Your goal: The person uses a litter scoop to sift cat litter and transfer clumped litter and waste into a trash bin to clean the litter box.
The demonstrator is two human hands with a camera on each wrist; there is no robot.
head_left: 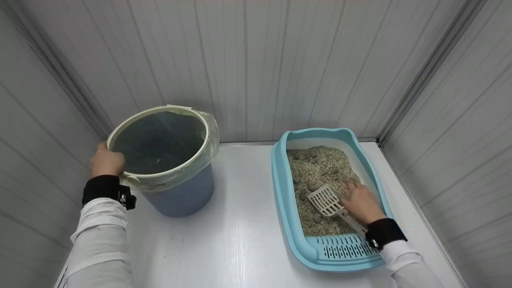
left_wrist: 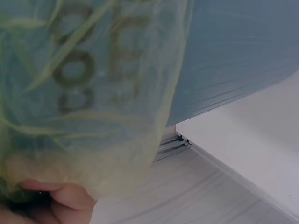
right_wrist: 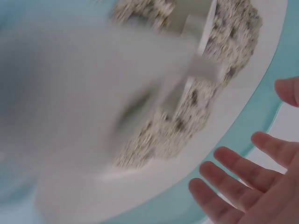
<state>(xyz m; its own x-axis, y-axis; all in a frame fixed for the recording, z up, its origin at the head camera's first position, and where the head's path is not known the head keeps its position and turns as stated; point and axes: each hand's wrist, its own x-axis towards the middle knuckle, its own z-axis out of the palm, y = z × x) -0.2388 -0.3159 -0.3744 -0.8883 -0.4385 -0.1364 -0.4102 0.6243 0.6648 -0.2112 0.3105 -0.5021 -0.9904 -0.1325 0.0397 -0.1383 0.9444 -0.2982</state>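
Note:
My left hand (head_left: 107,161) grips the pale rim of a blue trash can (head_left: 182,202) at its left side. A thin yellowish bag (head_left: 213,134) lines the can and folds over the rim; in the left wrist view its loose edge (left_wrist: 126,154) hangs beside the curled fingers (left_wrist: 70,196). My right hand (head_left: 362,203) is over a light blue litter box (head_left: 283,196). Under and beside it lies a pale slotted litter scoop (head_left: 343,215), its head on the litter (head_left: 328,160). The right wrist view shows the fingers (right_wrist: 233,182) straight and spread, apart from the blurred scoop.
Several darker clumps (head_left: 314,186) lie in the litter. A slotted step (head_left: 346,248) forms the near end of the box. Can and box stand apart on a white surface (head_left: 240,224), with grey panel walls (head_left: 256,72) behind and at both sides.

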